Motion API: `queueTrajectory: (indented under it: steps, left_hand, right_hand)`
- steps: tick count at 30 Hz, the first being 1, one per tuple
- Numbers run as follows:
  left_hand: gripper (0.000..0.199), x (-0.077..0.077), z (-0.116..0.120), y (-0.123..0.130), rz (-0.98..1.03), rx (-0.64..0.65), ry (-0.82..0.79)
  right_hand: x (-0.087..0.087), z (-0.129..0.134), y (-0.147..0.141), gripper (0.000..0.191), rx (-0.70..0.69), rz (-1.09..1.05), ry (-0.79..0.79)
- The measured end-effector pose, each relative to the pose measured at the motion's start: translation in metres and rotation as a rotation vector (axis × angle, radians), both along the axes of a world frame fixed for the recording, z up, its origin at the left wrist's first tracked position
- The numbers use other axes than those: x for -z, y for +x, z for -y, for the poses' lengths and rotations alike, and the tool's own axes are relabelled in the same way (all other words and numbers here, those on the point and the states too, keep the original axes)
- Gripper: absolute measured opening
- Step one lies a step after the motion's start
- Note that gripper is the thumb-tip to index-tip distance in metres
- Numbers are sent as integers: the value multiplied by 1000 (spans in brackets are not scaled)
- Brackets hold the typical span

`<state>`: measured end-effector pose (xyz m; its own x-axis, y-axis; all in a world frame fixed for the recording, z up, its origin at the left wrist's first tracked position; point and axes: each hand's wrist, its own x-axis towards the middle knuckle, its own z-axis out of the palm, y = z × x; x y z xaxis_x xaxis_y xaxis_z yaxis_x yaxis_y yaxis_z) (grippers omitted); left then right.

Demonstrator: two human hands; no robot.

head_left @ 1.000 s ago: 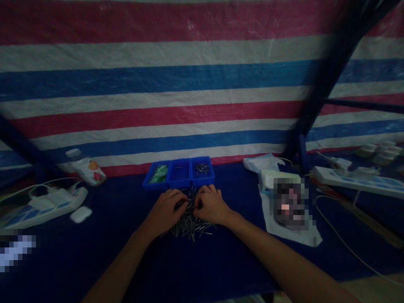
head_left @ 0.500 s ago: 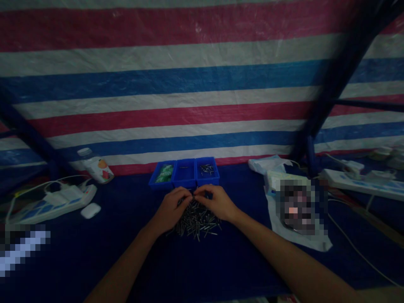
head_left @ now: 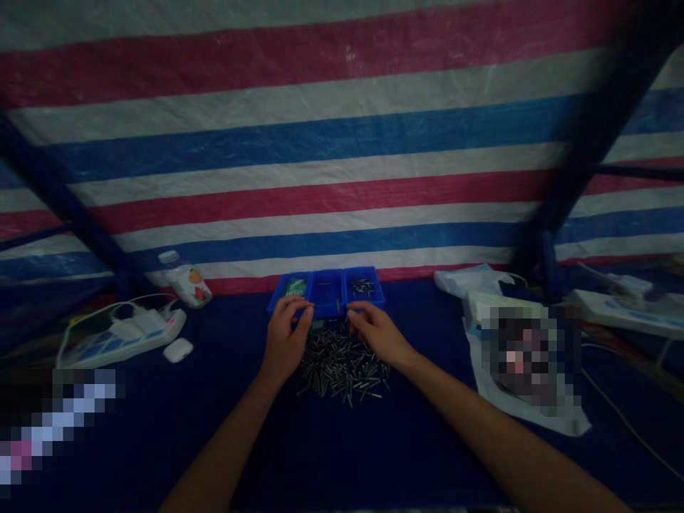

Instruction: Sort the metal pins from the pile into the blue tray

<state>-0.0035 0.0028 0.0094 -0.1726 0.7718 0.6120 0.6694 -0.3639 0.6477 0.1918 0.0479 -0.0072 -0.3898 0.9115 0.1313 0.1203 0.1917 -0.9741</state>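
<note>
A pile of thin dark metal pins [head_left: 342, 367], perhaps rivets or screws, lies loose on the blue tabletop. Over its left side is my left hand [head_left: 288, 335], thumb and forefinger brought close together; whatever may be between them is too small to make out. My right hand [head_left: 377, 331] hovers at the upper right of the pile with thumb and fingers slightly apart. Just beyond both hands stands a blue tray [head_left: 327, 311] with three compartments. Green-and-white packets [head_left: 296, 287] fill the left one, a few pins lie in the middle one, and more pins [head_left: 363, 287] in the right one.
On the left are a power strip [head_left: 128, 338], a small white case [head_left: 178, 350] and a bottle [head_left: 187, 281]. White packaging [head_left: 475, 281] and a blurred-out item [head_left: 526, 356] lie right, near another power strip [head_left: 625, 310] and cable. A striped sheet [head_left: 342, 142] hangs behind.
My hands were together at the top of the pile, fingertips meeting; now they are apart, near the tray's front edge. The view has shifted, moving the scene slightly right.
</note>
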Motion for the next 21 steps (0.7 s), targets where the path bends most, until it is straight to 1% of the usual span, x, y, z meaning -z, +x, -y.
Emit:
queueTrajectory:
  steps: [1, 3, 7, 11, 13, 16, 19, 21]
  left_hand:
    - [23, 0, -1, -1, -8, -15, -4]
    - [20, 3, -3, -3, -38, -39, -25]
    - [15, 10, -8, -10, -193, -55, -146]
    - [24, 16, -10, -18, -397, -61, -305]
    - [25, 17, -9, -19, -471, -34, -350]
    - [22, 19, -9, -18, -550, 50, -385]
    - [23, 21, -8, -16, -564, 98, -402]
    - [27, 21, -8, -16, -555, 88, -405]
  right_hand:
    - [-1, 0, -1, 29, 26, -37, -8]
    - [-2, 1, 0, 34, 42, -31, 41]
    - [-3, 4, 8, 21, 41, 183, 215]
    - [-3, 6, 13, 19, 38, 280, 298]
    - [-3, 6, 14, 19, 29, 299, 329]
    - [-3, 7, 13, 19, 9, 317, 352]
    - [-5, 9, 13, 19, -9, 326, 355]
    - [-5, 10, 13, 19, -23, 329, 361]
